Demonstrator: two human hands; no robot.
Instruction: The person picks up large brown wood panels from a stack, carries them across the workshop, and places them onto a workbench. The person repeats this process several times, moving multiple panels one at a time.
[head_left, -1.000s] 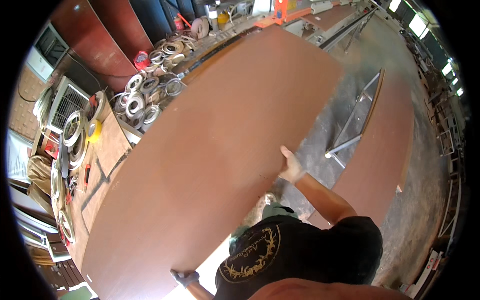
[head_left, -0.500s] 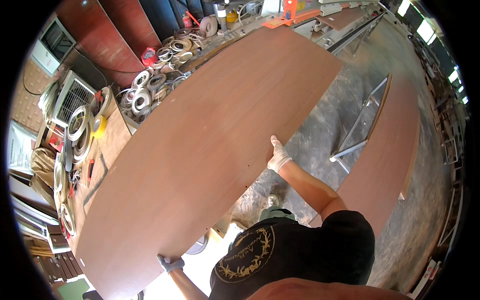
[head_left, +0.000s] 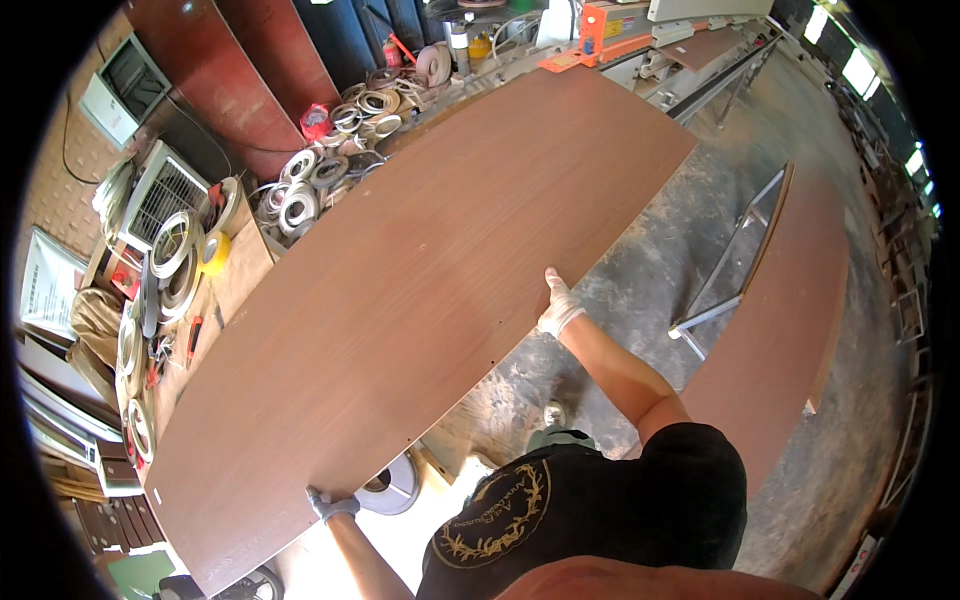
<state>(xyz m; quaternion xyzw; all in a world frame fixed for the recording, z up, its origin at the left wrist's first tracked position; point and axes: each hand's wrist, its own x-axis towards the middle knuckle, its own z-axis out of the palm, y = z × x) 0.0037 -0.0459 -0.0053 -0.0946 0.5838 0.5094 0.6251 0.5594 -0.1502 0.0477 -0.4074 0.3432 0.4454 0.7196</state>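
Note:
A long brown wood-grain board (head_left: 400, 270) stretches across the view from lower left to upper right, with a few small dark holes along its near edge. My left hand (head_left: 330, 505), in a grey glove, grips that edge near its lower-left end, thumb on top. Farther right, my right hand (head_left: 560, 303) wears a whitish glove and holds the same edge, thumb on the upper face and fingers hidden beneath. The board's far right end lies beside an orange machine part (head_left: 595, 35).
A workbench (head_left: 240, 275) at left carries rolls of edge banding (head_left: 300, 205), a yellow tape roll (head_left: 214, 253) and a red-and-black cutter (head_left: 194, 338). To the right, another brown board (head_left: 775, 350) rests by a metal frame (head_left: 725, 260) on the grey floor. Red panels (head_left: 205, 75) lean behind.
My left hand and the board's near-left end have shifted slightly up and left, uncovering more of a round grey object below. Both hands keep their hold, and the view has shifted a little.

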